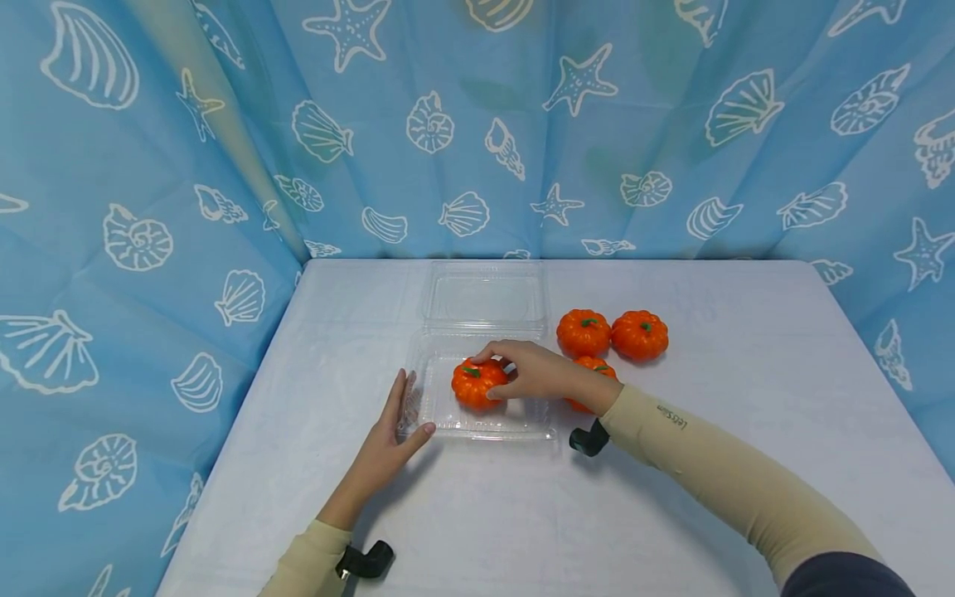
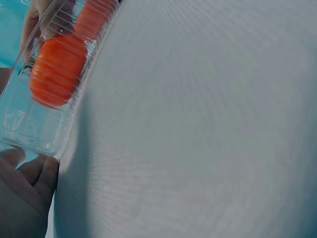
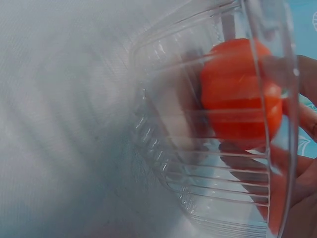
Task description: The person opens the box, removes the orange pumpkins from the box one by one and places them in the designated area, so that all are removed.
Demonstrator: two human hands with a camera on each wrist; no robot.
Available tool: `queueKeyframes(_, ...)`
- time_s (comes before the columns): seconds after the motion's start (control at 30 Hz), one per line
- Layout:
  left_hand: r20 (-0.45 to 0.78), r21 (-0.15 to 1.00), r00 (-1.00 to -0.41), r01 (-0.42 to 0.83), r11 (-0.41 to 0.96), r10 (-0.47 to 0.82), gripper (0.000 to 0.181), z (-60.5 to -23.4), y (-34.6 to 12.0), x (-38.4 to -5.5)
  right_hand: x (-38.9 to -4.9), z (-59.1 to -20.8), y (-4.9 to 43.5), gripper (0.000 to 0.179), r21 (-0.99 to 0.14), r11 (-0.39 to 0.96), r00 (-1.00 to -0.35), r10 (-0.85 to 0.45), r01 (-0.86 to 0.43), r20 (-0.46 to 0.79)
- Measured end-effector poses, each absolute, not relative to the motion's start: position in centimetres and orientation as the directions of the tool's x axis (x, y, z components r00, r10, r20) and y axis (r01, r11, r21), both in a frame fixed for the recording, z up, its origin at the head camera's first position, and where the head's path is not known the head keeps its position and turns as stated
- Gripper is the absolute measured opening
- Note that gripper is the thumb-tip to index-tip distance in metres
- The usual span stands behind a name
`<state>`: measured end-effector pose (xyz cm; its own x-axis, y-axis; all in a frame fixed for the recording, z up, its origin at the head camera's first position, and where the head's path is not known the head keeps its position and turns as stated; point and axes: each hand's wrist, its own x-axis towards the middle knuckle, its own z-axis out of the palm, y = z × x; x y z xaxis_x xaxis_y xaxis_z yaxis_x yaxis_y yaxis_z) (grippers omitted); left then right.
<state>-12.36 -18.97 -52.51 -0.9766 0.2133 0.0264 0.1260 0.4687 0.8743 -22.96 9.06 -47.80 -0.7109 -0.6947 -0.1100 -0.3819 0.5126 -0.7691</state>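
A clear plastic clamshell container (image 1: 448, 424) lies unfolded on the table, its lid (image 1: 487, 298) laid back behind the base. Inside the base is a small orange pumpkin (image 1: 474, 385) with a green stem. My right hand (image 1: 533, 371) holds this pumpkin between thumb and fingers from the right. The right wrist view shows the same pumpkin (image 3: 237, 94) through the clear wall. Along the container's left side, my left hand (image 1: 388, 444) touches the wall with extended fingers, thumb spread near the front corner. In the left wrist view those fingers (image 2: 44, 176) meet the container's end.
Two more small pumpkins stand right of the lid: one nearer (image 1: 584, 332) and one farther right (image 1: 640, 335). Another pumpkin (image 1: 597, 365) is partly hidden behind my right forearm. A blue curtain (image 1: 522, 124) with shell prints hangs around the white table (image 1: 746, 373).
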Motion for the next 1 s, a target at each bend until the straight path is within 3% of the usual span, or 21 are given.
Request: queueKeyframes(1.0, 0.021, 0.873, -0.977, 0.122, 0.472, 0.214, 0.098, -52.63, -19.10, -12.35, -22.26, -47.66, 9.72, 0.052, -0.793, 0.484, -0.766, -0.642, -0.369, -0.035)
